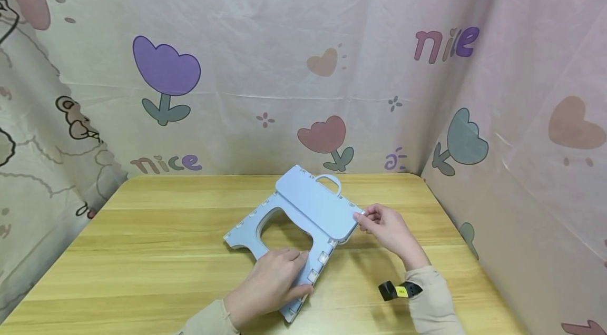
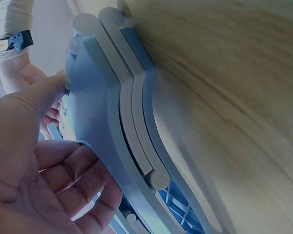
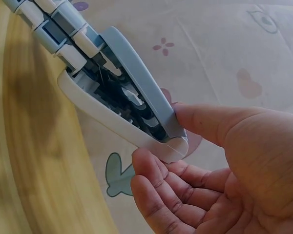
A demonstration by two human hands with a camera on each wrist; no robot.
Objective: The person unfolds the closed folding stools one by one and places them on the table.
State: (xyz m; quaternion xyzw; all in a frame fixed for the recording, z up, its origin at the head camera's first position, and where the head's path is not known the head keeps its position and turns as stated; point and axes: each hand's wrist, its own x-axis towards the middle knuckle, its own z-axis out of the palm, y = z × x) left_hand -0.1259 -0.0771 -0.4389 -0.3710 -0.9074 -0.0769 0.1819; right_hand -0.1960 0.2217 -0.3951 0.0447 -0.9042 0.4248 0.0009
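A light blue folding stool [image 1: 315, 203], folded nearly flat, is held at a slant over the wooden table. It has a small loop handle [image 1: 338, 181] at its far edge and a large cut-out in its leg panel. My left hand [image 1: 272, 279] grips the leg near the cut-out, thumb along the hinged edge; the left wrist view shows its fingers [image 2: 80, 178] curled at the panel's rim. At the top panel's right corner, my right hand [image 1: 386, 229] pinches the stool between thumb and fingers. The right wrist view shows a narrow gap between the two seat halves [image 3: 141, 83].
The table [image 1: 142, 250] has light wood grain and extends on both sides of the stool. A pale printed curtain [image 1: 265, 129] hangs behind it and along the left and right. A black device with a yellow label [image 1: 400, 291] is strapped to the right wrist.
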